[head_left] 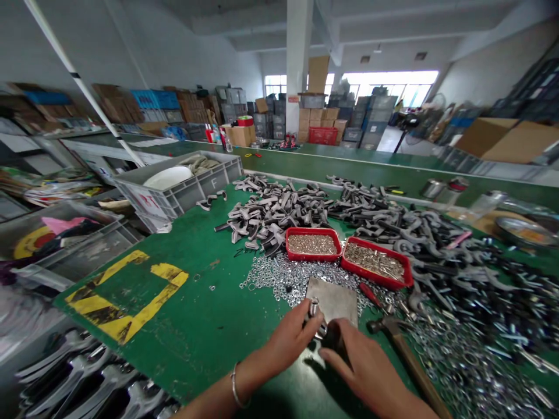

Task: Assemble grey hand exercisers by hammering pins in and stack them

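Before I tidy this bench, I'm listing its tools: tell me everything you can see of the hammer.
The hammer has a dark, metallic-looking head and a brown, wooden-looking handle. It lies right of the right hand, ungripped, head at the far end, handle slanting down to the picture's bottom edge, which cuts it off. Small metal rings crowd its right side.

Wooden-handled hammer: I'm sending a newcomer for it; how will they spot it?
On the green-topped workbench, find the person's bare right hand. Just right of it lies the brown wooden-handled hammer with a dark metal head, beside small silver metal rings; its long wooden handle sets it apart.
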Demonstrator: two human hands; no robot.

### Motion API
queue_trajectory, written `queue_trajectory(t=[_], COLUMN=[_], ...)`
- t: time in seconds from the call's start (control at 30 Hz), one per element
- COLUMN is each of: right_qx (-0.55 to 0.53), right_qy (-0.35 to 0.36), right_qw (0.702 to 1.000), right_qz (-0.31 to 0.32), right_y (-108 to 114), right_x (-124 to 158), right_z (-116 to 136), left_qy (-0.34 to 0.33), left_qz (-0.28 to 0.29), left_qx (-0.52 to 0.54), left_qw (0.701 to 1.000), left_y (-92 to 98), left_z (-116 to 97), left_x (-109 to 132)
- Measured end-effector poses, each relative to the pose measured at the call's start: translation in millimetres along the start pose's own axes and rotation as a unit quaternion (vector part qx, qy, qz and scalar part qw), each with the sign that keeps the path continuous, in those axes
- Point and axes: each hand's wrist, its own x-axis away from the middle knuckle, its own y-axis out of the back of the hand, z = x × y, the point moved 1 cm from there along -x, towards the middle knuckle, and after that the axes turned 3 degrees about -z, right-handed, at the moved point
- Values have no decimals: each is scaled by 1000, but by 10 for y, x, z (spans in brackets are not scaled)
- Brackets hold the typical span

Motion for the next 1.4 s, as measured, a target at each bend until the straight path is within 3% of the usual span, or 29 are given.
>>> queue_trajectory(t=[0.03, 0.07, 0.17, 0.2, 0.23, 0.33, 0.37, 0.43, 0.53, 0.6, 0.7, 0.77, 0.87, 0.93, 1.0, 1.07, 1.13, 1.2, 1.27, 1.33, 1.4], right_qx=[25, 18, -85, -88, -64, 14, -8, -100, -177, -118, -14, -96, -252, -177, -8, 47, -63, -210, -275, -234, -152], right_qy=[24, 14, -107, -113, -90, 27, 26, -33, -119, -81, 17, -19, -103, -60, 30, 70, 28, -45, -87, -67, -23], right_qw=[998, 999, 984, 982, 989, 996, 995, 994, 969, 986, 997, 994, 958, 980, 998, 990, 995, 976, 952, 966, 988], right_qz=[-42, -42, 111, 124, 96, -78, -91, -25, 121, 84, -73, -43, 94, 63, -49, -110, -69, 27, 104, 81, -17], right_y=[32, 51, 73, 94, 127, 229, 242, 237, 229, 259, 263, 197, 118, 149, 198, 194, 125, 38, -4, 20, 65], right_x=[-4, -8, -21, -30, -43, -62, -57, -35, 15, 26, 34, 46, 67, 63, 59, 73, 105, 150, 190, 206, 211], right_z=[-3, -9, -33, -38, -43, -75, -97, -143, -168, -162, -171, -217, -266, -259, -231, -212, -221, -233, -232, -225, -226], left_qy=[10, 3, -91, -117, -125, -74, -63, -87, -169, -151, -63, -68, -136, -134, -76, -18, -16, -74, -125, -123, -93], left_qz=[-17, -28, -11, 0, 1, -51, -73, -71, 12, 9, -98, -106, -14, 10, -29, -83, -93, -44, 16, 28, -2], left_qx=[24, 40, 11, -9, -23, -5, 3, -4, -45, -49, -32, -39, -64, -61, -37, -19, -28, -49, -58, -60, -64], left_qw=[1000, 999, 996, 993, 992, 996, 995, 994, 984, 987, 993, 991, 989, 989, 996, 996, 995, 995, 990, 990, 994], left_y=[-22, -42, -98, -122, -148, -244, -274, -320, -363, -390, -425, -428, -401, -398, -428, -469, -479, -444, -391, -355, -359], left_z=[-9, -29, -116, -137, -147, -124, -110, -91, -85, -74, -49, -47, -61, -53, -21, 22, 51, 54, 42, 27, 5], left_x=[-19, -40, -115, -144, -173, -239, -245, -234, -194, -185, -190, -185, -174, -175, -175, -151, -103, -52, -21, -23, -39])
